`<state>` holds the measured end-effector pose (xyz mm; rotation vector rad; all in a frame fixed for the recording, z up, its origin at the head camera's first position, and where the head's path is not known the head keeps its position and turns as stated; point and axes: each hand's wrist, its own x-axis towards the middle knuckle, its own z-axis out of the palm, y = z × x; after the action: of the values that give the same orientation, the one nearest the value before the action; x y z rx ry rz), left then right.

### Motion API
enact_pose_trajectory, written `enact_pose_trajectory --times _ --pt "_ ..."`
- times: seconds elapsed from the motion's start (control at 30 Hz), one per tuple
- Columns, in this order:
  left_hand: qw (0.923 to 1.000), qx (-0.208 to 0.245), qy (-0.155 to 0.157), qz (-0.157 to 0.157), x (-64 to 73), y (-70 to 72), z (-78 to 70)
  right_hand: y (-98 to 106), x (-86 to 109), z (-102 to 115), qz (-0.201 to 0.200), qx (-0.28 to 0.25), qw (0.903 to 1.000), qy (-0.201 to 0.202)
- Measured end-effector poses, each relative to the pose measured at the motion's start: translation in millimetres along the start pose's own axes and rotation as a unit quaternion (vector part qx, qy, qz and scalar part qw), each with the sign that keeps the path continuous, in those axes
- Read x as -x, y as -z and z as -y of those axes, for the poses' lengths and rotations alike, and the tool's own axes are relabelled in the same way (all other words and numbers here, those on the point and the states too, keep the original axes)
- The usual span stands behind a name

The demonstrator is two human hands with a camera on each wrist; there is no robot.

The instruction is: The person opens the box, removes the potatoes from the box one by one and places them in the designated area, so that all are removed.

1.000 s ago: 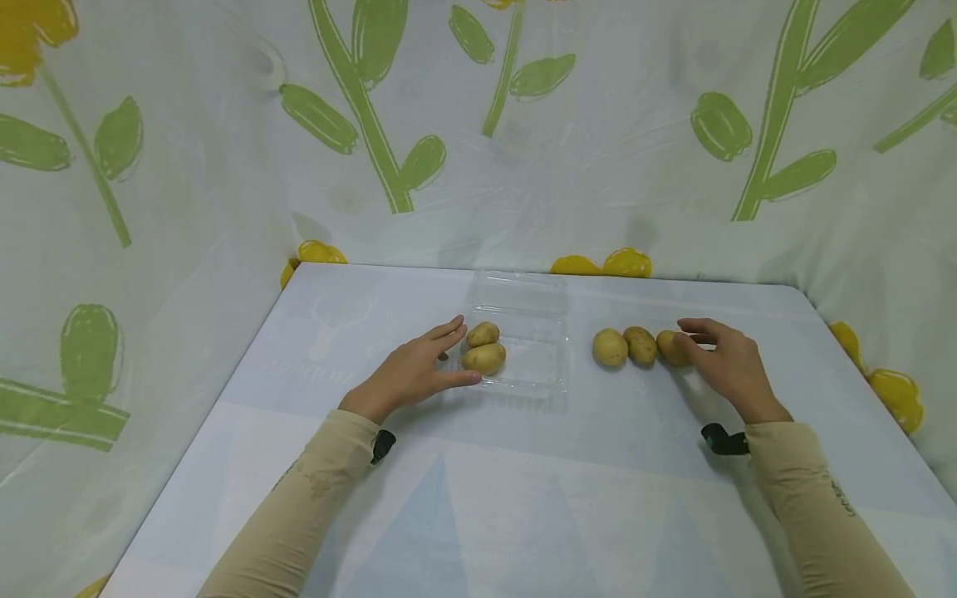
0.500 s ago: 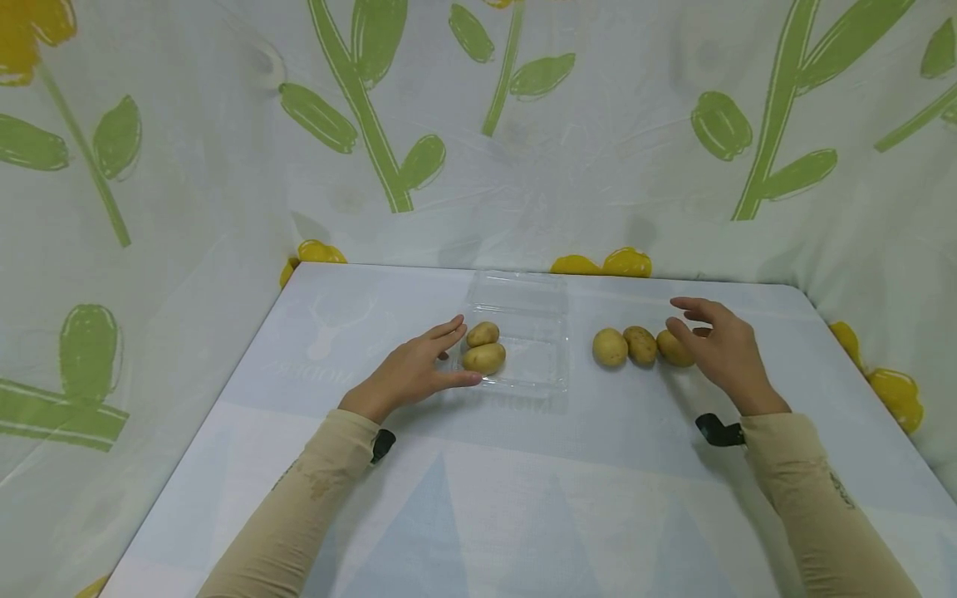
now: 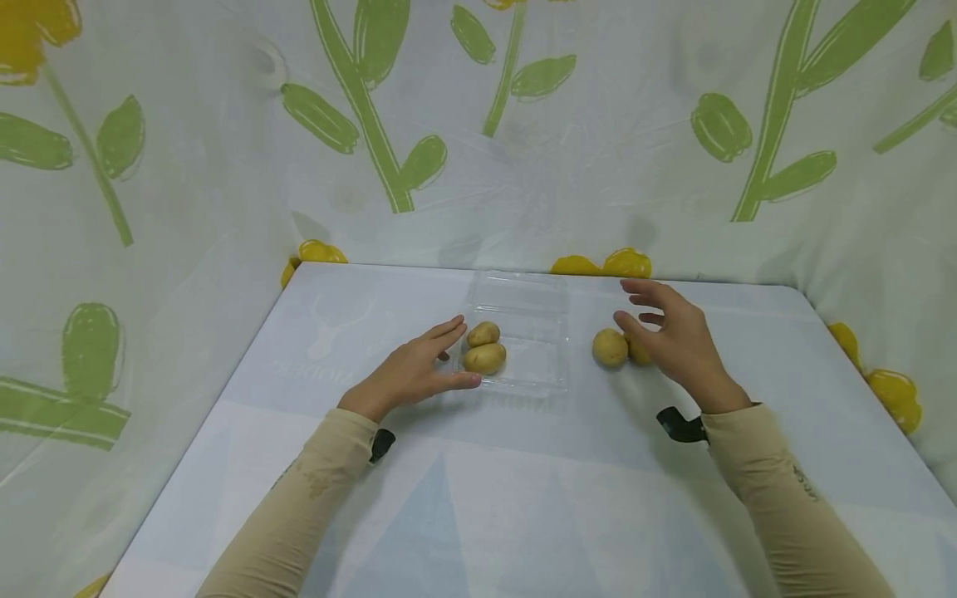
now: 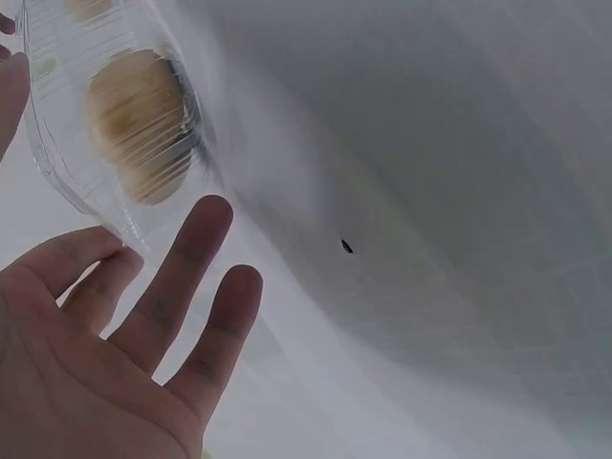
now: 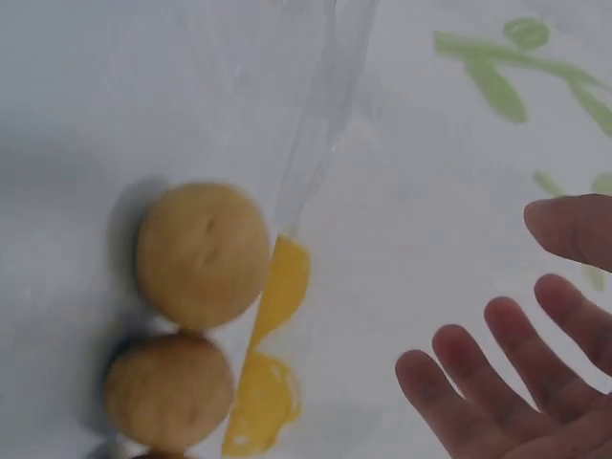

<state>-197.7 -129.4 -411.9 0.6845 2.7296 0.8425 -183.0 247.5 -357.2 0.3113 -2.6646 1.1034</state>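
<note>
At the left end of a clear plastic clamshell container (image 3: 523, 386), my left hand (image 3: 414, 372) steadies it, thumb at the front and fingers toward the back. In the left wrist view some fingers touch the container's edge (image 4: 129, 239) while others stretch out free. Two potatoes (image 3: 485, 359) lie inside its left part, one behind the other. My right hand (image 3: 676, 345) hovers over the loose potatoes, fingers spread and holding nothing. A round potato (image 3: 610, 348) shows fully there; another potato (image 3: 638, 352) is partly covered by the hand. The right wrist view shows potatoes (image 5: 203, 254) in a row, away from the fingers.
The container's lid (image 3: 519, 291) lies folded back toward the rear table edge. A white table (image 3: 508, 498) with pale blue printed triangles spreads in front of the hands. Behind it hangs a curtain (image 3: 598, 166) printed with green leaves and yellow flowers.
My right hand has lifted off the rightmost potato and moved left above the row, now covering part of it. My left hand and the container have stayed put.
</note>
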Motion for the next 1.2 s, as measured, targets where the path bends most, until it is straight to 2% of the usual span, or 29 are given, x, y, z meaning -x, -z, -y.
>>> enact_pose_trajectory --times 0.1,0.3,0.53,0.77,0.97,1.1,1.2 --pt "1.0 -0.001 -0.002 0.003 -0.2 0.7 1.5 -11 -1.5 9 0.022 -0.011 0.9994 0.025" --pt "1.0 -0.006 -0.005 0.003 -0.6 2.5 2.0 -31 -2.8 20 0.05 -0.052 0.992 0.104" --pt "1.0 -0.004 -0.004 0.0 -1.1 1.8 3.2 -55 -6.0 29 0.068 -0.065 0.9837 0.153" --pt "1.0 -0.001 -0.001 -0.004 -0.8 2.0 2.3 -77 -10.8 43 0.111 -0.067 0.9696 0.208" --pt "1.0 0.002 0.0 -0.004 -0.4 2.3 2.3 -95 -16.6 50 0.162 -0.062 0.9609 0.216" --pt "1.0 0.004 -0.002 -0.005 -0.1 2.3 2.6 -106 -20.1 52 0.199 -0.064 0.9563 0.205" --pt "1.0 0.004 -0.003 -0.005 -0.4 1.8 3.2 -113 -21.8 52 0.212 -0.063 0.9551 0.197"
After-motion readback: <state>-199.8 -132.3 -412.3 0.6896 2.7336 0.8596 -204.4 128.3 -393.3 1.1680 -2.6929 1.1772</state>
